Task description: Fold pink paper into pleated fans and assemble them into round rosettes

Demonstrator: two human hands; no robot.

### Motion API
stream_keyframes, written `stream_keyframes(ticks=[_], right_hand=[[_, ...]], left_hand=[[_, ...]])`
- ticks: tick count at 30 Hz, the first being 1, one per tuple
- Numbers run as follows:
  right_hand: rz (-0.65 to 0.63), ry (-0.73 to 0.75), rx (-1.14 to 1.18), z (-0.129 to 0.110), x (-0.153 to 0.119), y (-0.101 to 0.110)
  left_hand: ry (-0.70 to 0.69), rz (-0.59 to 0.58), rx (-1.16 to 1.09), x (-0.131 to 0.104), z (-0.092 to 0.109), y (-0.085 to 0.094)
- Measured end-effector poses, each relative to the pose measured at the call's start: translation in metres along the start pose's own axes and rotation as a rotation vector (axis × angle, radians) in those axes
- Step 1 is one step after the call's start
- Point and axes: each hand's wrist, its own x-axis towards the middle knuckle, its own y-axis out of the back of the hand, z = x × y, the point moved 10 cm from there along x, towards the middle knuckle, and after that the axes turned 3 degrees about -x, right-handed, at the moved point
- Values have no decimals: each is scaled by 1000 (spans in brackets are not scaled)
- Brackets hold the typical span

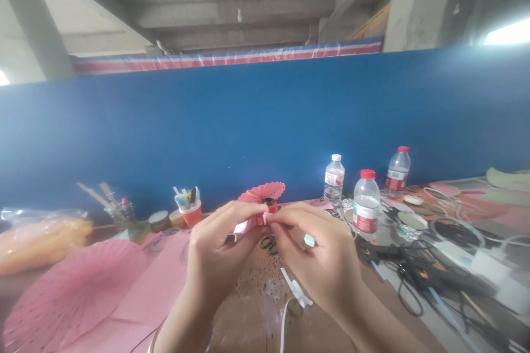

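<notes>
Craft workshop, concrete beams (186,14), cluttered worktable (248,314)

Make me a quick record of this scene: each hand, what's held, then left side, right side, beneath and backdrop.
Left hand: fingers and thumb around a small pink-and-red pleated piece
Right hand: fingertips at the same piece; exact grip unclear
Left side: large pink pleated sheet, orange-and-white cup with pens
Right side: white-capped bottle, two red-capped bottles, tangled cables
Beneath: brown tabletop, white strips
Backdrop: blue panel
</notes>
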Motion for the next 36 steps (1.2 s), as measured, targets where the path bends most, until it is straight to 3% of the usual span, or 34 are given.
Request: stream_keyframes(ticks=[6, 23, 36], right_hand=[[-23, -69, -8, 6, 1, -2], [-179, -235, 181, 24, 2, -11], [-173, -251, 225, 23, 2, -9]], left_hand=[[-108, -27, 19, -2, 5, -1], [-197, -93, 15, -6, 17, -4], [-256, -24, 67, -8, 25, -2]])
